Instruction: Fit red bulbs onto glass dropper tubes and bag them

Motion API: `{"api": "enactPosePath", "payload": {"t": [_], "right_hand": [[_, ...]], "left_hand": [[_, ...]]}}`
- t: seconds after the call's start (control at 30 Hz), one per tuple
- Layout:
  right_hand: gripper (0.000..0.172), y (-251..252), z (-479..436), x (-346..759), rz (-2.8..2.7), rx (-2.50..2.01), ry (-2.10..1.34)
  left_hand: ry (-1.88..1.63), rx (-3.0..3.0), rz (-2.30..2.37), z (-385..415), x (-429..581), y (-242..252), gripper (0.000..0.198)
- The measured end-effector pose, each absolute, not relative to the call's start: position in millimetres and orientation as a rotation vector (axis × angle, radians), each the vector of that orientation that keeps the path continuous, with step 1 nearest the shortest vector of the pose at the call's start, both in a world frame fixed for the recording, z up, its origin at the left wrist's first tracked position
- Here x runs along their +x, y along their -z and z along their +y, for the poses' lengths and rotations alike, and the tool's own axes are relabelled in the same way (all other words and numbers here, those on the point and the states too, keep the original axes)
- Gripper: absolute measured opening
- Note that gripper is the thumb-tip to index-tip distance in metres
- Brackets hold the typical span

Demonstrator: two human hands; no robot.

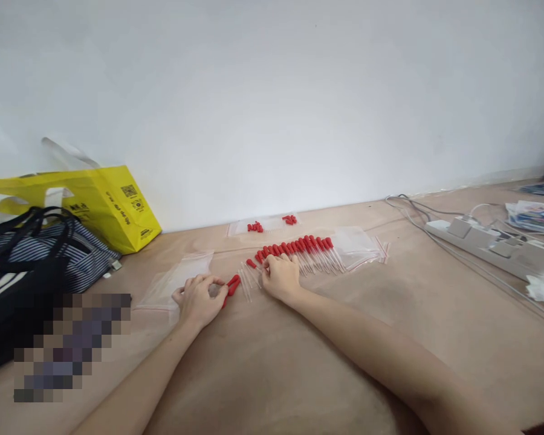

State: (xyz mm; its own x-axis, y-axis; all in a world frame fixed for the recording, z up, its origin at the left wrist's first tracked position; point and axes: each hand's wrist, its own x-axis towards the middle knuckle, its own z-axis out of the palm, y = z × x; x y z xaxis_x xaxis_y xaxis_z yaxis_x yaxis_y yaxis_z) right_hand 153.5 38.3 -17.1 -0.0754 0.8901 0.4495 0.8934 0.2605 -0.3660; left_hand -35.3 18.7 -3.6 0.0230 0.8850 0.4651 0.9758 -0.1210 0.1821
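My left hand point(202, 299) rests on the table with its fingers curled in around red rubber bulbs point(233, 284). Just right of it, several thin clear glass tubes point(245, 287) lie loose without bulbs. My right hand point(281, 277) is bent over the left end of a row of droppers point(315, 257), clear tubes topped with red bulbs. Its fingers are closed at a dropper point(251, 264) there; the palm hides part of the row. A clear zip bag point(181, 275) lies partly under my left hand.
Behind the row lies another clear bag point(272, 226) with small red bulbs. More zip bags point(356, 244) are to the right. A yellow bag point(136, 223) and a striped black bag point(88, 257) stand left. A white power strip point(494, 248) with cables sits right, beside papers point(535, 215).
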Motion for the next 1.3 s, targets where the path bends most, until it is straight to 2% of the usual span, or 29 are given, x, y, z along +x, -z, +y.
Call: {"api": "enactPosePath", "payload": {"t": [0.3,0.6,0.8,0.9,1.0,1.17,1.3], "right_hand": [[0.012,18,23,168,-1.952,-1.491,0.056],[0.011,23,-12,207,-2.023,-1.348,0.018],[0.012,20,-31,229,-2.041,-1.242,-0.129],[0.022,18,-39,233,-2.112,-1.161,-0.166],[0.027,17,-40,234,-2.189,-1.127,-0.131],[0.021,19,-35,230,-2.260,-1.113,-0.123],[0.016,18,-33,228,-2.277,-1.104,-0.150]], "left_hand": [[0.591,-2.128,-2.070,22,-34,1,0.030],[0.615,-2.062,-2.109,22,-27,-1,0.025],[0.861,-2.267,-1.480,-6,-1,-3,0.020],[0.852,-2.517,-1.252,-23,20,1,0.016],[0.840,-2.635,-1.185,-31,34,5,0.013],[0.828,-2.401,-1.334,-9,25,1,0.011],[0.569,-2.479,-1.242,23,10,-12,0.017]]}}
